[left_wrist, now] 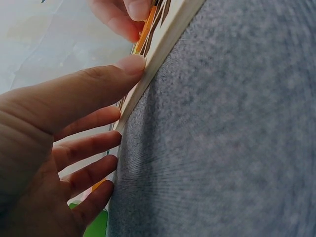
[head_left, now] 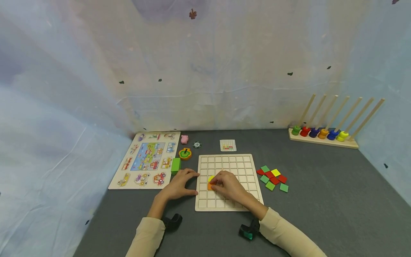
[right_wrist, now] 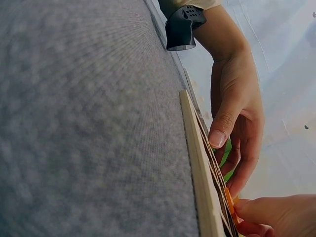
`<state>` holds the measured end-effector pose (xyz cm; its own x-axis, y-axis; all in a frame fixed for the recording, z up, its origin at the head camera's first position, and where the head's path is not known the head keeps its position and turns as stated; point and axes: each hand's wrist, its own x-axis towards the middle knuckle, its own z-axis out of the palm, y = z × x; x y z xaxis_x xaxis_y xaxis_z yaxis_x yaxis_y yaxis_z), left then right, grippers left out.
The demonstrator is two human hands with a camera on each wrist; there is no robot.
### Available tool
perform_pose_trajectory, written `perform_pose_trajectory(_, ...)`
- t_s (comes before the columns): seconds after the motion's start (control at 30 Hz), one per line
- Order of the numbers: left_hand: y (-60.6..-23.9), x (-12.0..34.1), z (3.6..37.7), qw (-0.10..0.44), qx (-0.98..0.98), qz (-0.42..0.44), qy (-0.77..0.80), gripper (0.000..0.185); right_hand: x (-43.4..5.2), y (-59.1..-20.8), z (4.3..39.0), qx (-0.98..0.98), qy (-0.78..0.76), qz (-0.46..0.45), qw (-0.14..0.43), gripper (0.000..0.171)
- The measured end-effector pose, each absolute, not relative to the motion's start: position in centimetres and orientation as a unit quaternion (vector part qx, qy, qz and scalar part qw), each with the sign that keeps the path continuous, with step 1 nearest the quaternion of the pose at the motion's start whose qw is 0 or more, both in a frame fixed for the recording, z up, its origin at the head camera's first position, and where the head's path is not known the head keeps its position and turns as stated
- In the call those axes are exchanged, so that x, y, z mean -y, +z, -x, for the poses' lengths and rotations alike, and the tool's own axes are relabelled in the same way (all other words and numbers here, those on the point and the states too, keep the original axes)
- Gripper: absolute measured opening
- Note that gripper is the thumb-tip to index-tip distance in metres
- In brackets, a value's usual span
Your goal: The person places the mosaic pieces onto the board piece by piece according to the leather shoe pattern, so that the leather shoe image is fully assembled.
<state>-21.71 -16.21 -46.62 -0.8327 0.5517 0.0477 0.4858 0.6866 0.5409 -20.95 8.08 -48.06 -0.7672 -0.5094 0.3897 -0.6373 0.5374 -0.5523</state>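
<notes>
A square wooden grid board lies on the grey table. My left hand rests at its left edge, thumb and fingers spread along the rim; the left wrist view shows the thumb tip on the edge. My right hand reaches over the board and pinches an orange square tile with thumb and fingertips, down at a cell in the left part. Just behind it, a yellow tile sits in the grid, partly covered by the fingers. The right wrist view shows the thumb against the orange tile.
Loose red, green and yellow tiles lie right of the board. A pattern card lies behind it. Left are a vehicle puzzle, green block, orange-green toy, pink pig and chip. A peg stand stands far right.
</notes>
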Motion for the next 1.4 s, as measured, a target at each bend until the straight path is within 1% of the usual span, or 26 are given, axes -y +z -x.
perform_pose_trajectory(0.17, -46.7, 16.2, 21.7, 0.061, -0.916, -0.282, 0.278, 0.062, -8.1, -48.0, 20.8, 0.871, 0.354, -0.33, 0.086, 0.007)
perform_pose_trajectory(0.43, -46.7, 16.2, 21.8, 0.057, -0.916, -0.284, 0.278, 0.062, -8.1, -47.9, 21.1, 0.872, 0.337, -0.343, 0.087, 0.009)
perform_pose_trajectory(0.57, -46.7, 16.2, 21.8, 0.059, -0.916, -0.284, 0.277, 0.062, -8.7, -47.3, 21.3, 0.867, 0.331, -0.362, 0.088, 0.011)
perform_pose_trajectory(0.67, -46.6, 16.2, 21.8, 0.063, -0.916, -0.284, 0.277, 0.062, -9.7, -46.7, 21.4, 0.865, 0.342, -0.359, 0.081, 0.014)
perform_pose_trajectory(0.83, -46.7, 16.3, 21.9, 0.063, -0.915, -0.286, 0.276, 0.062, -12.6, -46.0, 22.0, 0.869, 0.351, -0.338, 0.088, 0.014)
perform_pose_trajectory(0.97, -46.8, 16.3, 21.9, 0.062, -0.915, -0.285, 0.278, 0.062, -15.8, -45.4, 22.6, 0.865, 0.36, -0.333, 0.107, 0.014)
perform_pose_trajectory(1.07, -46.8, 16.3, 21.9, 0.058, -0.916, -0.285, 0.277, 0.062, -18.4, -45.1, 22.9, 0.87, 0.354, -0.325, 0.108, 0.015)
perform_pose_trajectory(1.4, -46.8, 16.3, 21.9, 0.058, -0.916, -0.285, 0.277, 0.063, -25.8, -44.9, 23.0, 0.914, 0.304, -0.261, 0.068, 0.022)
